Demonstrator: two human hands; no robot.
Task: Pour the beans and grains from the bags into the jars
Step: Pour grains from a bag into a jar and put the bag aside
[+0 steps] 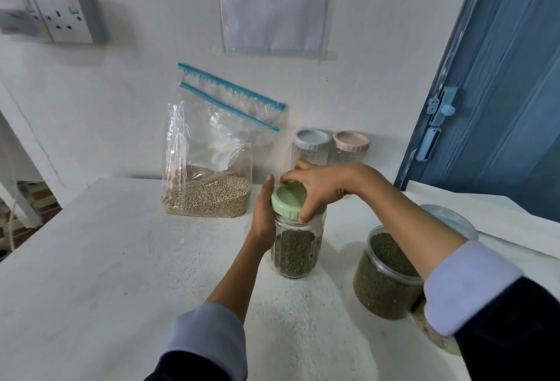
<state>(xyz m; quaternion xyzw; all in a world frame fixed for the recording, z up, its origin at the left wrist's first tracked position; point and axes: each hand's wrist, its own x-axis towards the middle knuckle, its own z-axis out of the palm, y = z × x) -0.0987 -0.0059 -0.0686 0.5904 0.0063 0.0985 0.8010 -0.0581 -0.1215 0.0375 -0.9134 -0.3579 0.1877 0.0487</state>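
Head view, looking down at a white surface (106, 259) set against a white wall. Far left on that wall sits a grey double socket (65, 17). Moving right, a clear zip bag (209, 162) with a blue seal strip stands upright at the back of the surface, leaning on the wall, its bottom filled with pale tan grains (209, 197); a second blue-strip bag edge shows just behind it. Above it a sheet of paper in a plastic sleeve (275, 5) is taped to the wall.

Next comes my left hand (263, 214), its fingers wrapped around the upper side of a clear ribbed jar (295, 250) that stands upright near the middle of the surface, partly full of dark green beans. On the jar's mouth sits a light green lid (288, 200), slightly tilted, and the fingers of my right hand (321, 188) are clamped around its rim from above.

Behind my right hand, by the wall, two empty clear jars stand side by side and touching: one with a pale blue lid (312, 139), one with a pink lid (351, 141). Further right, under my right forearm, a wider round tub (381, 286) holds more green beans, without a lid. At the far right stands a blue door (500, 93).
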